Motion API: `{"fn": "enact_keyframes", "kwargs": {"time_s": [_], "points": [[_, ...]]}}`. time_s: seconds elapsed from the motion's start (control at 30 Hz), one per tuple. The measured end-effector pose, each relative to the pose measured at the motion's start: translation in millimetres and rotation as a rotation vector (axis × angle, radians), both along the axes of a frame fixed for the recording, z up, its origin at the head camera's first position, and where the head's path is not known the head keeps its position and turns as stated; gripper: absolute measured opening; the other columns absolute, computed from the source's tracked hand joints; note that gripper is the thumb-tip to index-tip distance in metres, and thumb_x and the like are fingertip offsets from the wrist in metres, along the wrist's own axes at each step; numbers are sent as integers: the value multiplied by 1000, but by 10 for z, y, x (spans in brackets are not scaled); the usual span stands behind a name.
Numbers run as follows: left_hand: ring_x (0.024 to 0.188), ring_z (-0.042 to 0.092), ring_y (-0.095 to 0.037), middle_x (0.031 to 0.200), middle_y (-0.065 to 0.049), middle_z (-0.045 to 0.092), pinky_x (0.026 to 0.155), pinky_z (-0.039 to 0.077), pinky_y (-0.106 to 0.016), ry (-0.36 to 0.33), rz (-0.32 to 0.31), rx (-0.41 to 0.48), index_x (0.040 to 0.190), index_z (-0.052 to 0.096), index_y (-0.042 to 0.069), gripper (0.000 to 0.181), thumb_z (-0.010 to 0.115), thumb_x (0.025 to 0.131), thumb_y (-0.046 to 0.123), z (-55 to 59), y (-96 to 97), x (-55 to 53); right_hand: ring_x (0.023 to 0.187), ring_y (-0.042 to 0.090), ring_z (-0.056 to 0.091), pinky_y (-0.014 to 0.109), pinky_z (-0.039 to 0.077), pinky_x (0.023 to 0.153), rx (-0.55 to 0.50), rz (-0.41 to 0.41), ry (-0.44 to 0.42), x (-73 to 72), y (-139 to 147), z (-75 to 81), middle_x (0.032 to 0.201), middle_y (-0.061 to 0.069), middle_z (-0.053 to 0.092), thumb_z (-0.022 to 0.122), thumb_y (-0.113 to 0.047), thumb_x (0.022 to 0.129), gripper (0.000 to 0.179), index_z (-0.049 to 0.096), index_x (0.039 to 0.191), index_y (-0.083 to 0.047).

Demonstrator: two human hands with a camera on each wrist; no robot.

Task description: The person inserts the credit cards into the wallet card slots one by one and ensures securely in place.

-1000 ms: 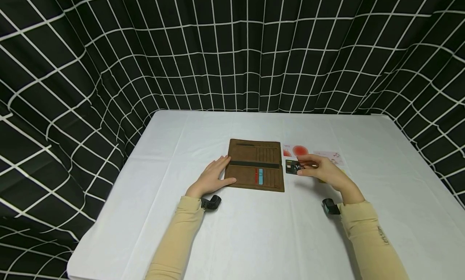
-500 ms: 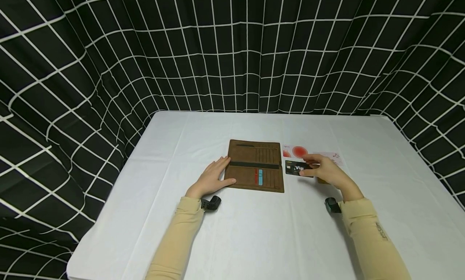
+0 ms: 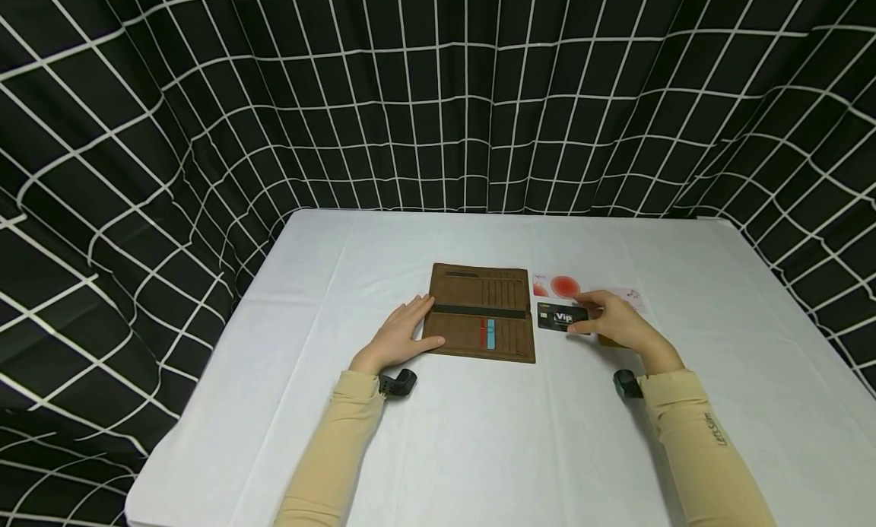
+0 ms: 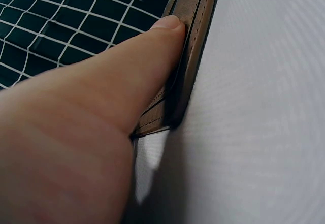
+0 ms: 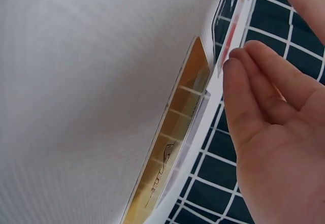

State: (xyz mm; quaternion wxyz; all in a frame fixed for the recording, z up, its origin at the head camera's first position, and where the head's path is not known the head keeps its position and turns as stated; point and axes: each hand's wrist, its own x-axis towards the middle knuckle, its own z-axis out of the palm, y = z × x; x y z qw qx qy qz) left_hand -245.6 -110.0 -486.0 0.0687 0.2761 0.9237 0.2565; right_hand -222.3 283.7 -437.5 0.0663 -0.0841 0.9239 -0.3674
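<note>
The wallet (image 3: 458,287) lies unfolded on the desk (image 3: 452,436), the left hand (image 3: 397,335) laid flat at its left edge with the thumb resting on it, judged to be steadying it rather than grasping. The black card (image 3: 553,316) lies just right of the wallet, apparently for easy reach. The right hand (image 3: 619,322) is at the card's right end, thumb and fingers apart, nothing seen gripped; fingertip contact cannot be determined. Against one second earlier, the right hand sits slightly further right, exposing the whole "Vip" lettering; the left is unmoved
</note>
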Motion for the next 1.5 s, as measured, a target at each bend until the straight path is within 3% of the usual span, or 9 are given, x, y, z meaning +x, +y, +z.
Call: {"fn": "enact_keyframes", "kwargs": {"time_s": [0.2,0.53,0.7,0.97,1.27,1.5], "points": [[139,8,-15,152,-5,16,111,3,-31,-3,-2,4,149,18,11,85,52,87,57,5,4,6,107,41,48,53,39,93,15,-12,-22,0,18,-12,122,30,50,81,-29,72,76,48,125,13],[139,9,-15,152,-6,16,111,3,-31,7,-9,12,149,18,10,85,52,87,57,5,3,3,101,38,50,52,41,89,72,-15,-16,-48,26,-21,112,27,54,80,-15,72,60,54,118,12],[139,9,-15,152,-5,16,112,3,-32,7,-8,12,149,18,10,84,53,87,57,7,2,0,91,33,49,44,43,81,105,-31,-25,-85,19,-19,101,22,56,81,-13,70,55,57,114,11],[139,8,-15,153,-5,15,112,3,-31,-1,-3,3,149,18,11,85,52,87,58,5,2,-4,80,25,46,31,39,68,64,-32,-25,-99,22,-54,87,12,53,83,-13,67,56,57,109,11],[139,7,-13,153,-4,15,111,2,-30,-5,1,1,149,18,11,85,52,87,58,-1,2,0,82,27,45,34,40,69,83,-11,-71,-80,4,-37,91,16,52,84,-19,66,60,55,109,12],[139,6,-12,153,-3,14,111,1,-28,-10,3,-8,149,16,13,84,51,87,58,7,3,1,78,24,45,31,38,64,23,-36,-51,-64,-4,-21,86,14,51,83,-10,67,48,55,101,9]]}}
